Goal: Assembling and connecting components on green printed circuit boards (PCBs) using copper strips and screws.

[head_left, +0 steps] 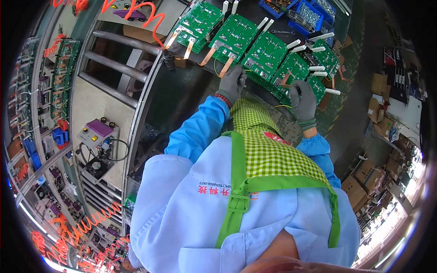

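Observation:
Several green circuit boards (266, 55) lie side by side in a slanting row on the bench, with white strips (262, 22) sticking out at their far side. Bare copper strips (226, 66) project from the near edges of some boards. My left hand (233, 83), in a grey glove, is closed with curled fingers at the near edge of the middle boards, by a thin yellow wire. My right hand (303, 98), also gloved, bends its fingers together over the boards at the right end, close to a copper strip (287, 78). What either hand's fingertips hold is hidden or too small to tell.
Blue bins (306, 17) of small metal parts stand beyond the boards, near a wrench (283, 32). At left are a roller conveyor (119, 43), an orange coiled hose (152, 13) and a control box with a purple top (99, 128). Cardboard boxes (359, 182) sit at right.

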The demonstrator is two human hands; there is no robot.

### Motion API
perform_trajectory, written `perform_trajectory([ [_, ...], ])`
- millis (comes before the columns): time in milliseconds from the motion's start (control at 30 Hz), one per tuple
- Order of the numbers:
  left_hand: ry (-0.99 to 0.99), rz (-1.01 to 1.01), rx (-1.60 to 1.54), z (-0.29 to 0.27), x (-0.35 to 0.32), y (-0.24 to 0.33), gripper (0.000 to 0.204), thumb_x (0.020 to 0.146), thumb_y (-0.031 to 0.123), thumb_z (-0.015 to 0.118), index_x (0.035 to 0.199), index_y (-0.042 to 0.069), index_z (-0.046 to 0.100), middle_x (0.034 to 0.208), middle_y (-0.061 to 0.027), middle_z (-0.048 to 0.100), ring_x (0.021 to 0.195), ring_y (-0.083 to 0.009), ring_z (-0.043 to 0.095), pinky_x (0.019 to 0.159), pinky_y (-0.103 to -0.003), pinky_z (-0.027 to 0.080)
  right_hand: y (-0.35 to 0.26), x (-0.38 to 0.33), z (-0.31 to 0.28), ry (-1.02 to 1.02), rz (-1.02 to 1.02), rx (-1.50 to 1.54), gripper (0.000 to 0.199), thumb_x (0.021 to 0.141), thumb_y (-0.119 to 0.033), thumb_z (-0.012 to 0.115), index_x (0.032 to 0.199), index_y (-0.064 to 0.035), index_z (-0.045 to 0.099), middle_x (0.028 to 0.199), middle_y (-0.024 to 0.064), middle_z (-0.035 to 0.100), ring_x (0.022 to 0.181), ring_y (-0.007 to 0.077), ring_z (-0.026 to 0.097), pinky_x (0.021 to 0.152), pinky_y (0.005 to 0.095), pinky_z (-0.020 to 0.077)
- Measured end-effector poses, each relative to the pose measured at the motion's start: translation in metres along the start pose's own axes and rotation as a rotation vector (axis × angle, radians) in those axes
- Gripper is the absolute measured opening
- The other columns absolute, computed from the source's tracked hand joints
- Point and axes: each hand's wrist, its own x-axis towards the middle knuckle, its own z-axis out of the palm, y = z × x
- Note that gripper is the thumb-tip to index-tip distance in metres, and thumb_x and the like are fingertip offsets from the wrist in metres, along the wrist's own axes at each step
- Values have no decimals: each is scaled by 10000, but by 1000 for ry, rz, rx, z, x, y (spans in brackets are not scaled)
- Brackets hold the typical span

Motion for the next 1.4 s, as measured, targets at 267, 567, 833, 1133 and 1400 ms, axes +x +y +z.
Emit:
perform_trajectory([
  [267,-45,-238,-40,-5,37,-1,130,942,184,500,957,55,515,771,-28,531,594,-81,476,465,-185,402,-15,-8,26,-103,-55,31,133,834,-157,597,918,-54,578,888,130,590,746,295,590,658,370,480],
  [567,-189,-258,-122,-14,33,-2,109,935,177,505,918,70,506,753,-12,513,588,-86,462,469,-189,398,-43,3,38,-161,-94,26,119,831,-153,598,912,-67,581,882,123,596,757,309,589,643,392,474],
  [833,-357,-349,-328,-17,23,0,183,914,212,464,965,46,521,932,-95,596,812,-236,605,698,-410,518,-50,15,73,-212,-280,-192,219,794,-141,589,1008,-104,562,891,105,605,818,296,598,667,408,498],
  [1133,-301,-312,-83,-11,22,8,180,886,151,497,1023,37,523,1023,-116,535,932,-251,570,776,-372,504,-63,23,85,-379,-245,-266,164,863,-195,563,990,-92,557,867,108,605,772,297,597,636,403,477],
  [1400,-193,179,406,4,16,-4,167,866,180,558,830,18,573,712,-42,547,563,-113,512,483,-259,408,-62,37,65,-514,-219,-97,262,814,-245,632,1017,-95,562,907,93,607,810,284,603,663,381,480],
])
